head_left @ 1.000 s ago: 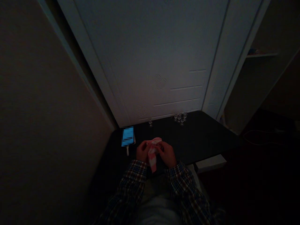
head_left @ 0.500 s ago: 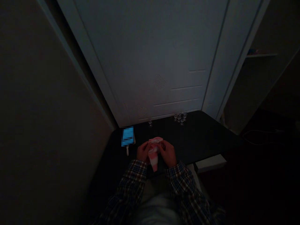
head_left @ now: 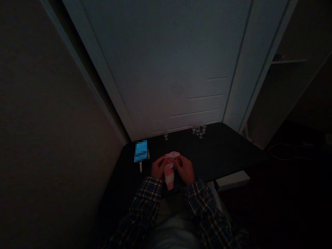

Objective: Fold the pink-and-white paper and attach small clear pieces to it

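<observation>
Both my hands are closed on a pink-and-white striped cloth (head_left: 169,178) above the near part of the dark table. My left hand (head_left: 157,168) grips the cloth's left side, its fingers bent inward. On the other side my right hand (head_left: 186,171) pinches the cloth near its top edge. Whether something is wrapped inside the bunched fabric, I cannot make out in the dim light. One end of the cloth hangs down between my wrists. Beyond my hands, a small stemmed glass (head_left: 166,136) stands alone by the table's back edge.
Several small stemmed glasses (head_left: 199,131) stand clustered at the back right of the dark table (head_left: 220,152). A device with a blurred blue screen (head_left: 140,151) lies at the left. Behind rises a pale panel (head_left: 160,62); a white box (head_left: 232,180) sits below the table's right edge.
The hanging end of the cloth has shifted slightly to the left. My hands keep nearly the same place and grip.
</observation>
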A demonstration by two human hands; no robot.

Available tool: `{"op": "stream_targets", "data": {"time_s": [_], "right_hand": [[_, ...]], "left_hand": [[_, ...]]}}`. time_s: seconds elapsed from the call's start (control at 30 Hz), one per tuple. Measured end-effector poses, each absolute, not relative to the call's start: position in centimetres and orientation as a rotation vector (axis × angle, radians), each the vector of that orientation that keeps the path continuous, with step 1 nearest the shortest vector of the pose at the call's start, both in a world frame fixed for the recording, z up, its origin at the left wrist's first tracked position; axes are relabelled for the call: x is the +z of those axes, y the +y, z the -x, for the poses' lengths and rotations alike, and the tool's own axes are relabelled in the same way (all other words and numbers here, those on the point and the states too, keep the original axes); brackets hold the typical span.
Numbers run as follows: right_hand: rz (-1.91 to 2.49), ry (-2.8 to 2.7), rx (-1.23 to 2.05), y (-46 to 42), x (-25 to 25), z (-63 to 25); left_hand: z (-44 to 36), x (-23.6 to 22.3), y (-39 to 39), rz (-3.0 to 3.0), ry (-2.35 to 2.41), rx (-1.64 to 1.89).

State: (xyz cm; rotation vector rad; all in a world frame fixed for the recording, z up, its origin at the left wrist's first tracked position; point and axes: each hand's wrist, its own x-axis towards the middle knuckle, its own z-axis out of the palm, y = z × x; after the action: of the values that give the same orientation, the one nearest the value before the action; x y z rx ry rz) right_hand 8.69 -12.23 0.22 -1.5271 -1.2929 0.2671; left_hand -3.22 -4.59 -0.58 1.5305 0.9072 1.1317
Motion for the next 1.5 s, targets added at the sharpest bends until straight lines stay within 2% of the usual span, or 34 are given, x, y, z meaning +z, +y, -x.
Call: {"op": "stream_targets", "data": {"time_s": [0.9, 1.13, 1.5], "right_hand": [[1.552, -1.381, 0.280, -12.51, 0.66, -8.51], [1.553, -1.375, 0.258, -12.47, 0.51, -8.51], [1.564, -1.332, 0.260, -12.58, 0.65, -8.61]], "left_hand": [[3.24, 0.39, -5.11, -1.586, 0.875, 1.062], [3.28, 0.49, -4.94, -1.681, 0.843, 1.166], [3.34, -0.06, -4.71, -1.551, 0.922, 1.113]]}}
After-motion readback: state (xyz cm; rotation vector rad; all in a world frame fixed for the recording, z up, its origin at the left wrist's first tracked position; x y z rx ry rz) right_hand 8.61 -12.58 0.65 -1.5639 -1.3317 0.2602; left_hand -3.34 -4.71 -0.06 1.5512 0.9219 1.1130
